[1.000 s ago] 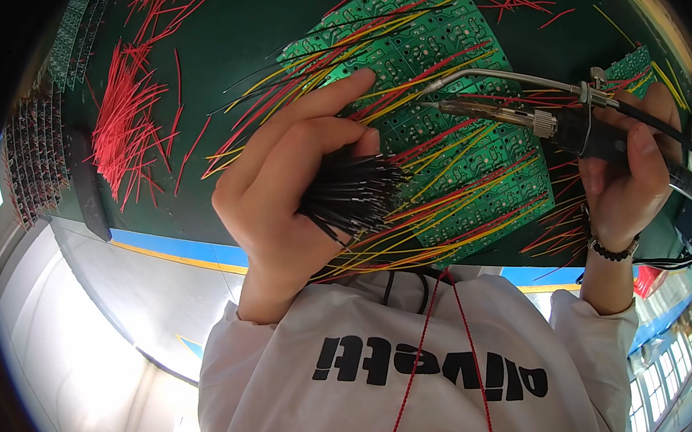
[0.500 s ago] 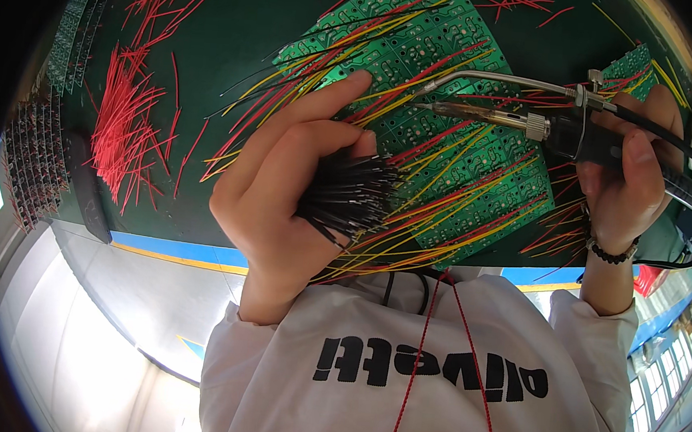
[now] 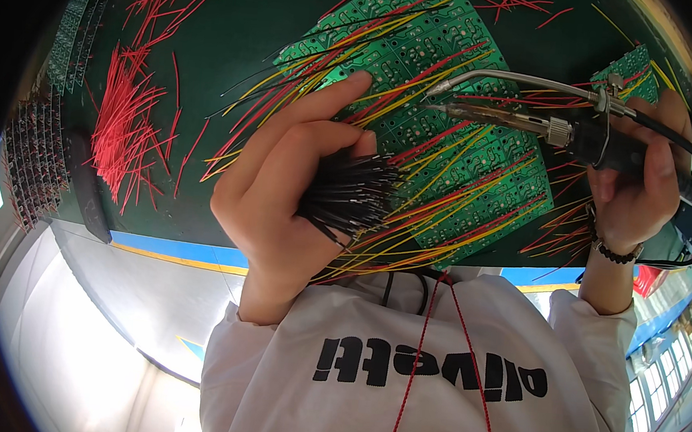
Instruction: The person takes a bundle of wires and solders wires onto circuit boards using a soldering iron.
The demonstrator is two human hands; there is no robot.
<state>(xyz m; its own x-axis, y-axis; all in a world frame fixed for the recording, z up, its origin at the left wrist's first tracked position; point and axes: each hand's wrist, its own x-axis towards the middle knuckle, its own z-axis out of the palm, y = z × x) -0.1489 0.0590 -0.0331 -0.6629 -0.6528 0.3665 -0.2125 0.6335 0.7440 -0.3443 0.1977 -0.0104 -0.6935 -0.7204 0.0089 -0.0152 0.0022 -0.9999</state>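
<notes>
Closest in is the white top point(image 3: 419, 317) with its red drawcord point(image 3: 473, 349). Beyond it, the left hand point(image 3: 273, 171) is curled round a bundle of black wires point(image 3: 348, 192), its index finger stretched out over the green circuit board point(image 3: 416, 125). The right hand point(image 3: 645, 181), a dark bracelet point(image 3: 618, 253) at the wrist, grips a soldering iron point(image 3: 559, 132) with a curved metal tube point(image 3: 516, 76) clamped alongside. Both tips point left above the board, though contact cannot be told. The board lies on the green bench point(image 3: 239, 16), strewn with red, yellow and black wires. Leftward lies a heap of loose red wires point(image 3: 120, 120); farther out stand dark stacked boards point(image 3: 37, 154)
</notes>
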